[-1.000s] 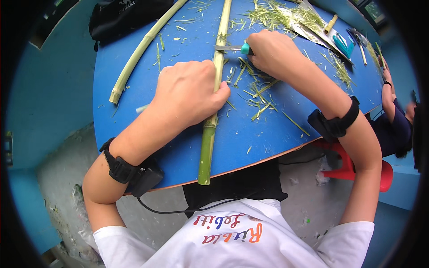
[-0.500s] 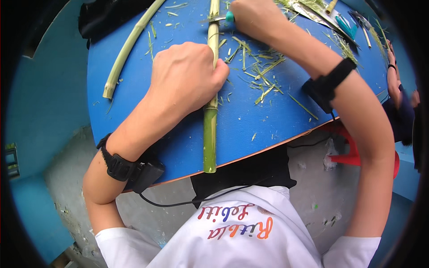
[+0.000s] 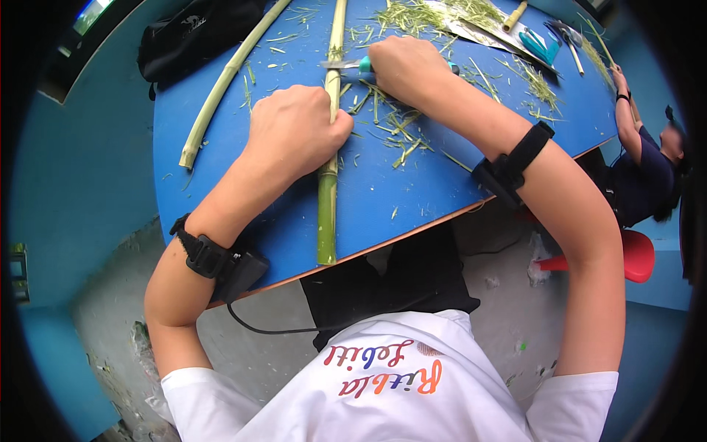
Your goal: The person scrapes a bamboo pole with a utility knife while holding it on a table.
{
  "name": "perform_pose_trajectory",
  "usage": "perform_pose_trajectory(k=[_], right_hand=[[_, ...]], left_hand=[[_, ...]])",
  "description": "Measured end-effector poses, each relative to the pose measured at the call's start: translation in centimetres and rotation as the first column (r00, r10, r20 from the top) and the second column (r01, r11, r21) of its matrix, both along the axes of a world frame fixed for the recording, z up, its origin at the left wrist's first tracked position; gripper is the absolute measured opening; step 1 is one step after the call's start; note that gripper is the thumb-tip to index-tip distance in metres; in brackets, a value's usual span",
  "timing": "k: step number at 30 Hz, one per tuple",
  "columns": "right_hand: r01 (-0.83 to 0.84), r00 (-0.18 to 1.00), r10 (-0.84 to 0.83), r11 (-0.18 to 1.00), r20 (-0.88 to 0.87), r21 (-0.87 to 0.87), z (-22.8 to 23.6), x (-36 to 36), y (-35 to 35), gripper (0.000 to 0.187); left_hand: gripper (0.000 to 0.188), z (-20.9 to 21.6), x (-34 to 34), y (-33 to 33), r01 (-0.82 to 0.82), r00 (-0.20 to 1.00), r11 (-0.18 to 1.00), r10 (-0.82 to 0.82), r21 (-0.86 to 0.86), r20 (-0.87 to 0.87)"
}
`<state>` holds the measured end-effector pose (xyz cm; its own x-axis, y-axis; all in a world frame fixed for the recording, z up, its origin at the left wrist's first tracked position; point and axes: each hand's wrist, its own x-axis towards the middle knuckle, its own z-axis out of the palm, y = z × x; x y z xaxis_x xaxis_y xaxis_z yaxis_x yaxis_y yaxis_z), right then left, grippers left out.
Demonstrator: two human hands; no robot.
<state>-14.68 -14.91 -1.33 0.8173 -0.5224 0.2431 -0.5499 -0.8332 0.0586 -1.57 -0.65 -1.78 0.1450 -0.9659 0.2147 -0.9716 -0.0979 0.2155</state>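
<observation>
A bamboo stick [image 3: 327,221] lies lengthwise before me, its green near end reaching the table's front edge and its farther part scraped pale. My left hand [image 3: 298,129] is wrapped round it in a fist, just beyond the green section. Farther up, my right hand [image 3: 409,68] is closed on the teal handle of a knife [image 3: 342,65]. The blade lies crosswise over the pale part of the bamboo. Thin green shavings [image 3: 401,132] are scattered right of the stick.
Left of my hands lies another peeled bamboo stick [image 3: 221,92] on the blue table [image 3: 412,188], near a black bag [image 3: 188,44]. Shavings on paper, scissors [image 3: 541,48] and tools lie at the far right. A co-worker [image 3: 648,162] and a red stool [image 3: 637,256] are on the right.
The knife and my right hand have come nearer to me along the bamboo. My left hand keeps its grip. The whole view has shifted slightly, bringing more of the co-worker into sight.
</observation>
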Motion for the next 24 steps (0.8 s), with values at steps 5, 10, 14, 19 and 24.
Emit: perform_pose_trajectory(k=[5, 10, 14, 19, 24], right_hand=[[0.035, 0.999, -0.035, 0.998, -0.008, -0.057, -0.2, 1.0, -2.0, 0.015], [-0.04, 0.993, 0.056, 0.988, 0.108, -0.147, -0.4, 2.4, -2.9, 0.015], [-0.054, 0.997, 0.06, 0.992, 0.049, -0.115, 0.2, 1.5, -3.6, 0.013], [0.04, 0.999, -0.04, 0.999, 0.03, 0.028, 0.8, -0.6, -1.2, 0.014], [0.025, 0.999, -0.024, 0.999, -0.035, 0.036, 0.4, -1.1, -0.7, 0.014]], left_hand=[[0.037, 0.5, -0.5, 0.3, 0.028, 0.999, 0.999, -0.027, 0.03, -0.017], [0.035, 0.2, -1.1, 0.2, 0.114, 0.993, 0.992, -0.113, -0.06, 0.021], [0.037, 1.2, -1.3, 0.7, 0.051, 0.998, 0.994, -0.049, 0.098, -0.029], [0.037, 0.9, -0.8, 0.8, 0.054, 0.998, 0.996, -0.052, 0.077, -0.035], [0.036, 0.6, -0.7, 1.0, 0.06, 0.997, 0.997, -0.057, 0.051, -0.053]])
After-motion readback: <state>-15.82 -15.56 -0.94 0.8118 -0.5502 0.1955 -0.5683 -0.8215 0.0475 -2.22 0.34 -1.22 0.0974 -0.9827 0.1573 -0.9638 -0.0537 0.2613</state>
